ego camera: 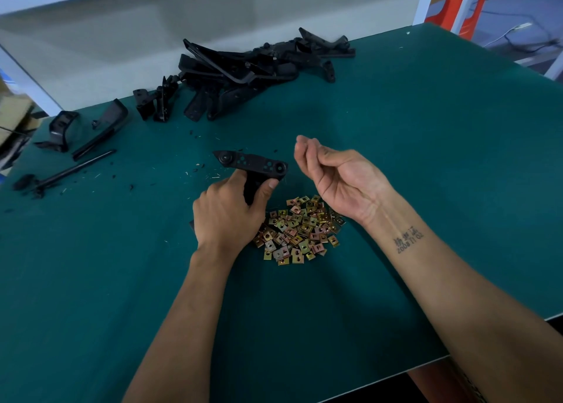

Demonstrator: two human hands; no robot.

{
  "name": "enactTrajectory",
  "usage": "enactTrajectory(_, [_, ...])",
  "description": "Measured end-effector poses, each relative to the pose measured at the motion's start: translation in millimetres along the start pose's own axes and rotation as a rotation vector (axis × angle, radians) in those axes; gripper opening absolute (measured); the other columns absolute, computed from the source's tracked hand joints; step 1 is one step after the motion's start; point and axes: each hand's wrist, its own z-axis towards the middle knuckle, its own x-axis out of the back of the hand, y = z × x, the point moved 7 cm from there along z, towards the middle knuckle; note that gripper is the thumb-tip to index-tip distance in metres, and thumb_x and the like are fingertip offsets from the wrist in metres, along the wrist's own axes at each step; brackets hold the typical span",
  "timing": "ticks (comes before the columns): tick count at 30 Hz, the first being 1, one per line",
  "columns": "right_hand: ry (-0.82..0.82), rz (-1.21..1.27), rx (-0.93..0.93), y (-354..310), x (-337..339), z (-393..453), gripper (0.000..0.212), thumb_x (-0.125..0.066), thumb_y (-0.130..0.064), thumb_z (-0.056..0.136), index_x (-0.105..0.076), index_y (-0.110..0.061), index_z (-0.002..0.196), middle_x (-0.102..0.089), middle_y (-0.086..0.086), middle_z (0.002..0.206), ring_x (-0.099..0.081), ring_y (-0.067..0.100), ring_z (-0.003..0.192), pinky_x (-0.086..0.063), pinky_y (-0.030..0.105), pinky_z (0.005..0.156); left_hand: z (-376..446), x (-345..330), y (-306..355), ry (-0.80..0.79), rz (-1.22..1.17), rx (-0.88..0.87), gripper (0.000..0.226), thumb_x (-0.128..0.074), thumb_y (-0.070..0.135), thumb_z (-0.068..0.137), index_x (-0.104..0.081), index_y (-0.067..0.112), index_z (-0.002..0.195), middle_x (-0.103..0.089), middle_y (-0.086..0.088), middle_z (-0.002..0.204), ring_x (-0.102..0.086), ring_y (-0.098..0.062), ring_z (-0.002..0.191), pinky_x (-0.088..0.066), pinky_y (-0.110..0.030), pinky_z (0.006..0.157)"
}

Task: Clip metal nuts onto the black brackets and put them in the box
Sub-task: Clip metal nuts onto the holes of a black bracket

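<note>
Bracket: one, gripped by left hand | right hand: loosely curled, empty | nuts: one heap

Green table, bracket pile, nuts

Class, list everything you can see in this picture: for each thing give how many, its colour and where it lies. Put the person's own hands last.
Held bracket: one, black, table centre, gripped by the left hand.
Bracket pile: many, too tangled to count, black, far edge of the table.
Loose black parts: several, black, far left of the table.
Metal nuts: a heap, too many to count, gold-brown, between the two wrists.
Table mat: one, dark green, under everything.
Orange object: one, upper right, beyond the table.
Box: none in view.
Left hand: fingers curled round the held bracket.
Right hand: palm up above the nuts; fingertips together, contents unclear.
</note>
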Motion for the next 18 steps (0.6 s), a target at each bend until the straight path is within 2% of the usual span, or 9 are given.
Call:
enactTrajectory(4, [-0.013, -0.028, -0.033, 4.3, -1.4, -1.7, 0.021, -0.053, 0.011, 0.086, -0.070, 0.018, 0.096, -0.067, 0.031, 0.099, -0.075, 0.035, 0.089, -0.063, 0.024, 0.072, -0.1, -1.2, 1.5, 0.000, 0.002, -0.009, 0.059, -0.042, 0.072, 0.094, -0.056, 0.015, 0.082, -0.061, -0.006, 0.065, -0.059, -0.035, 0.059, -0.035, -0.032, 0.052])
enactTrajectory(7, [-0.058, 0.019, -0.057, 5.9, -5.6, -3.6, 0.018, -0.053, 0.010, 0.090, -0.069, 0.015, 0.089, -0.067, 0.032, 0.100, -0.075, 0.037, 0.089, -0.063, 0.024, 0.068, -0.4, -0.2, 2.9, 0.018, -0.011, -0.021, 0.056, -0.044, 0.071, 0.094, -0.056, 0.017, 0.083, -0.062, -0.005, 0.065, -0.060, -0.036, 0.059, -0.036, -0.032, 0.052])
enactTrajectory(9, [-0.090, 0.060, -0.069, 3.5, -8.4, -5.8, 0.018, -0.052, 0.007, 0.092, -0.069, 0.014, 0.090, -0.068, 0.030, 0.099, -0.076, 0.033, 0.084, -0.062, 0.021, 0.064, -0.4, -0.1, 3.1, 0.025, -0.012, -0.024, 0.054, -0.045, 0.071, 0.094, -0.056, 0.019, 0.084, -0.062, -0.005, 0.065, -0.061, -0.036, 0.059, -0.035, -0.032, 0.052])
enactTrajectory(12, [-0.077, 0.076, -0.047, -3.7, -6.5, -6.6, 0.017, -0.055, 0.001, 0.093, -0.071, 0.008, 0.095, -0.069, 0.019, 0.085, -0.074, 0.023, 0.067, -0.058, 0.019, 0.052, -0.4, -1.2, 2.9, 0.024, -0.013, -0.030, 0.055, -0.044, 0.071, 0.094, -0.055, 0.019, 0.082, -0.061, -0.004, 0.063, -0.060, -0.036, 0.057, -0.033, -0.031, 0.052])
enactTrajectory(15, [-0.070, -0.025, 0.030, -10.1, -5.4, -6.3, 0.017, -0.055, 0.004, 0.090, -0.072, 0.006, 0.096, -0.068, 0.017, 0.081, -0.072, 0.019, 0.066, -0.059, 0.017, 0.057, -0.5, -0.4, 3.1, 0.034, -0.018, -0.038, 0.054, -0.046, 0.070, 0.094, -0.054, 0.018, 0.080, -0.059, -0.003, 0.063, -0.059, -0.035, 0.057, -0.032, -0.031, 0.052])
enactTrajectory(18, [-0.050, -0.127, 0.095, -13.7, -3.9, -5.6, 0.014, -0.058, 0.004, 0.092, -0.071, 0.008, 0.096, -0.070, 0.019, 0.088, -0.075, 0.023, 0.079, -0.060, 0.017, 0.066, -0.8, -0.1, 3.8, 0.034, -0.017, -0.037, 0.054, -0.046, 0.070, 0.094, -0.055, 0.018, 0.080, -0.061, -0.004, 0.064, -0.059, -0.035, 0.057, -0.032, -0.031, 0.053])
